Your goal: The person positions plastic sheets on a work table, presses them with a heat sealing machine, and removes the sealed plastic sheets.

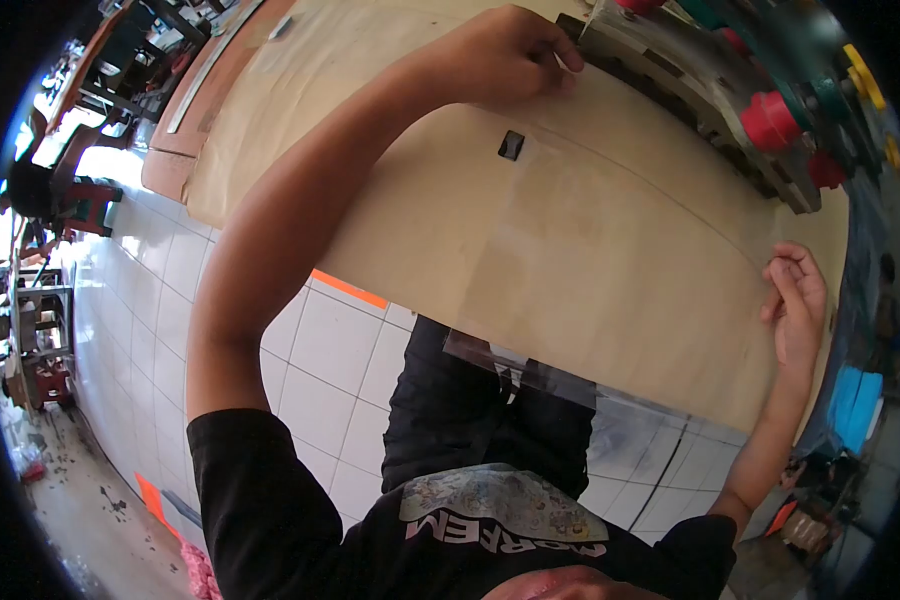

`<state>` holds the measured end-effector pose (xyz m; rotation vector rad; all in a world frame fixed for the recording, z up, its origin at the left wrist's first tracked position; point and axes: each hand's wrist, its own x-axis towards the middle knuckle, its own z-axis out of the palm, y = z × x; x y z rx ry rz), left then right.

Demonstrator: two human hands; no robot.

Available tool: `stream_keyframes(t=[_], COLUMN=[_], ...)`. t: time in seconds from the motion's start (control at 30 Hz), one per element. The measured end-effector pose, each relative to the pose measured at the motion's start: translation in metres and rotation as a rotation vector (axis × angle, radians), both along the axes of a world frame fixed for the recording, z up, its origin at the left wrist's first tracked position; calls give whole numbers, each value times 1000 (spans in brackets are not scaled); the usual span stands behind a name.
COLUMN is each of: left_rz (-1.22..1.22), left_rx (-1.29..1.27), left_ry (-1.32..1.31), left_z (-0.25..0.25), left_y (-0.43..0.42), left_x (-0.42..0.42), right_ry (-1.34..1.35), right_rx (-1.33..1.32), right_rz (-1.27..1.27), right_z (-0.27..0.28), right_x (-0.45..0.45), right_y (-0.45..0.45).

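A thin clear plastic sheet (590, 230) lies over the tan-covered table (410, 230), its far edge a faint curved line. Its near part hangs past the table's front edge. At the far side, my left hand (515, 55) is closed with curled fingers at the sheet's far left area, close to the machine frame. My right hand (798, 295) pinches the sheet's far right corner, thumb against fingers. A small black rectangular piece (511, 146) rests on the table below my left hand, touched by neither hand.
A machine frame (690, 90) with red knobs (770, 121) and a yellow handle (863, 76) runs along the far right. Blue packs (854, 408) are at the right. A metal ruler (210, 70) lies at the far left. A stool (90, 205) stands on the tiled floor.
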<state>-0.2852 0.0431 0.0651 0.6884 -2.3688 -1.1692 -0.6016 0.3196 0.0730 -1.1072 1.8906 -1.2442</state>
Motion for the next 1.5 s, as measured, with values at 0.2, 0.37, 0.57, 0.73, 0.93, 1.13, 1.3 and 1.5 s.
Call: stream_keyframes(t=[0.2,0.37,0.57,0.73,0.93,1.13,1.3,1.5], left_rz=[-3,-32,-22,-15,52,44,40,5], left_rx=[5,-72,-111,-81,-156,-126,-229,-165], left_ry=[7,52,31,45,17,48,9,1], left_z=[1,-3,0,-4,-13,-16,-11,-1], left_y=[2,0,3,2,1,0,4,3], left_x=[0,1,1,-1,-2,-3,-1,3], right_ry=[127,162,156,173,166,189,157,168], right_rx=[-6,-13,6,-8,-19,0,-25,-16], right_rz=[-74,-92,-99,-92,-98,-110,-92,-126], right_z=[-5,-6,-7,-8,-8,-8,-11,-13], right_x=[4,5,2,3,3,4,1,0], right_y=[-6,-7,-7,-8,-8,-8,-7,-8])
